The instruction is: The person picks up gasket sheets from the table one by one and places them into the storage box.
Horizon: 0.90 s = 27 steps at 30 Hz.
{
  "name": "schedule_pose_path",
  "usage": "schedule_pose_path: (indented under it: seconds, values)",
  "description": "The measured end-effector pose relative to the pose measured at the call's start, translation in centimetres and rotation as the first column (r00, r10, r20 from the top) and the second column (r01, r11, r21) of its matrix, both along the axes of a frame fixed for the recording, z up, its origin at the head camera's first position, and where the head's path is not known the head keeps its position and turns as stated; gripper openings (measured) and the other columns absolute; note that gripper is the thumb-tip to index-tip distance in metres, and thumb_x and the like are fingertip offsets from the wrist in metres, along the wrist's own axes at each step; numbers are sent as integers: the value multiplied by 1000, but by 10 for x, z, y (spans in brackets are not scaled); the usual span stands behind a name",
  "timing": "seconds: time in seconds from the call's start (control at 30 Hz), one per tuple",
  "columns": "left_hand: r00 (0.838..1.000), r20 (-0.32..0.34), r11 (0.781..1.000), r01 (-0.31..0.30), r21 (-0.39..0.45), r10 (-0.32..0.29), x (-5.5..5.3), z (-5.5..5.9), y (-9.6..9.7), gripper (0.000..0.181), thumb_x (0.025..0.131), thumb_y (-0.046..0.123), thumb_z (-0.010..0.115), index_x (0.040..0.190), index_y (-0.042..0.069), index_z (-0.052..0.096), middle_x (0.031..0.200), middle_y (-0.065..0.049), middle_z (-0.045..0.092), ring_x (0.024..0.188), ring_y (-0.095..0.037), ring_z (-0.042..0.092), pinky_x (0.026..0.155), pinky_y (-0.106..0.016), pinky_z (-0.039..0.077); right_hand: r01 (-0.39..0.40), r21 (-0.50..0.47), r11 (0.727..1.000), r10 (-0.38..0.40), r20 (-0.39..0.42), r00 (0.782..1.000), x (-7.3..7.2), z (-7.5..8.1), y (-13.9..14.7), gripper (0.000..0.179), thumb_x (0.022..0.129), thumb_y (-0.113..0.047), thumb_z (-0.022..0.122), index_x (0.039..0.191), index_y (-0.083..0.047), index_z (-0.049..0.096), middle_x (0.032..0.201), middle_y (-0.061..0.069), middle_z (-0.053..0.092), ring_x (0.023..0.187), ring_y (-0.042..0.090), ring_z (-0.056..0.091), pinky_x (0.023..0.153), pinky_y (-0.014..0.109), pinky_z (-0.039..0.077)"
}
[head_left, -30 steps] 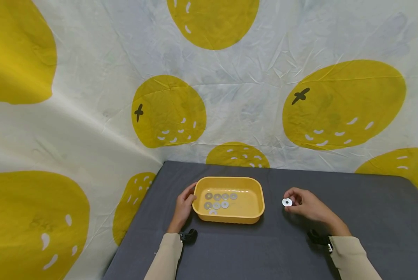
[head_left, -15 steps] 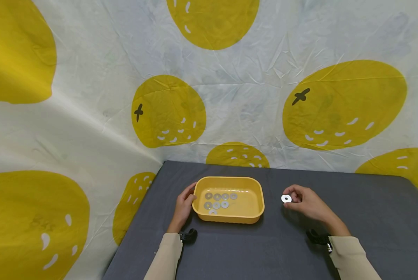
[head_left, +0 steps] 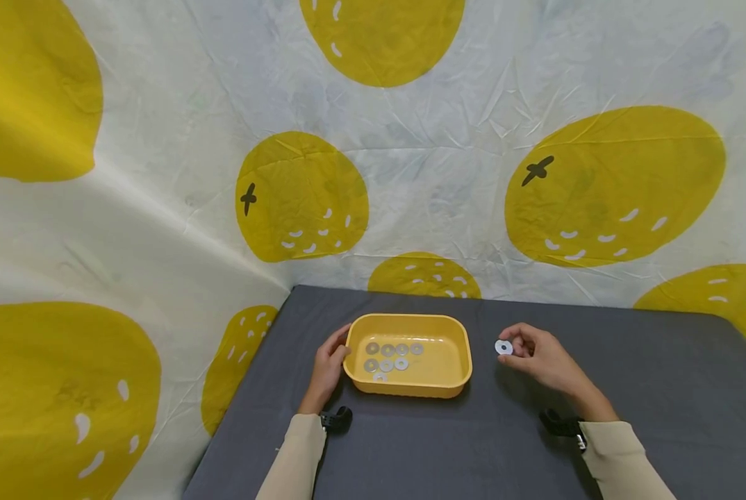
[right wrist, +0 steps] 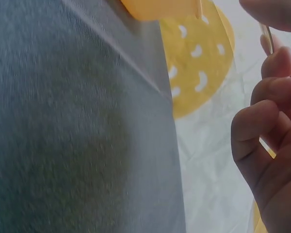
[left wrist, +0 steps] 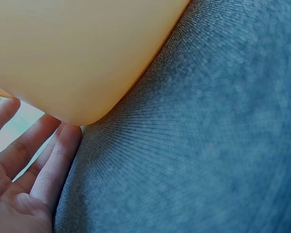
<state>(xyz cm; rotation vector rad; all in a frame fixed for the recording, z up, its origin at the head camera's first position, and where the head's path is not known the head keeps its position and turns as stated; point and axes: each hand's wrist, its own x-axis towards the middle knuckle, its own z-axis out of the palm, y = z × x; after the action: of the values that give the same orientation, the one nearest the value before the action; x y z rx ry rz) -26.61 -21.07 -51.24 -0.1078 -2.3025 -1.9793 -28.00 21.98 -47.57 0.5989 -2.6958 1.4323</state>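
Observation:
A yellow plastic tray (head_left: 438, 390) sits on the grey cloth in the head view. Inside it, flat metal washers (head_left: 401, 363) lie in short rows toward its left side. My left hand (head_left: 325, 368) holds the tray's left end, thumb at the rim and fingers along the outer wall. In the left wrist view the fingers (left wrist: 48, 174) meet the tray's lower corner. Right of the tray, my right hand (head_left: 544, 354) pinches one washer (head_left: 503, 347) between thumb and fingers, its holed face showing. The right wrist view catches that washer edge-on, with the other fingers curled.
Grey cloth (head_left: 435, 451) covers the table. Behind and to the left hangs a white curtain (head_left: 435, 201) printed with yellow fruit. A dark strap circles each wrist, below beige sleeves (head_left: 623, 458).
My right hand has moved a little left and away from me, carrying the washer nearer the tray. The left hand and the tray stay in place.

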Motion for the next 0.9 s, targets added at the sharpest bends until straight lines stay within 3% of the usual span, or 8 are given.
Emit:
schedule_pose_path:
  seconds: [0.17,0.43,0.7,0.9]
  values:
    - [1000,-3,1000,5,-3,-5,-1,-2,-1,51,101,5,49,152,7,49,142,-21,60,126,-39,61,96,-39,54,-37,1,999,37,-6,999,3,0,-12,33,86,-14,82,111,-1,65,77,2,49,60,5,43,55,24,39]
    - [1000,-10,1000,12,-8,-12,0,1,-2,50,101,4,49,152,8,50,141,-23,61,124,-40,61,91,-29,53,-93,-21,995,93,-4,996,7,-2,-34,34,84,-15,84,110,-4,67,75,1,49,60,5,43,55,24,40]
    - [1000,-1,1000,-1,-7,1,0,3,1,50,101,4,50,151,10,51,140,-24,60,125,-41,60,94,-33,53,-130,-23,991,130,2,991,5,3,-51,29,85,-11,82,109,-6,67,75,0,49,59,6,44,56,24,41]
    - [1000,-4,1000,4,-5,-4,0,2,0,51,102,3,49,152,4,48,140,-26,60,124,-43,60,92,-31,53,-156,-3,988,156,-12,988,1,9,-64,28,86,-12,82,108,-7,66,74,-1,49,58,6,44,56,24,41]
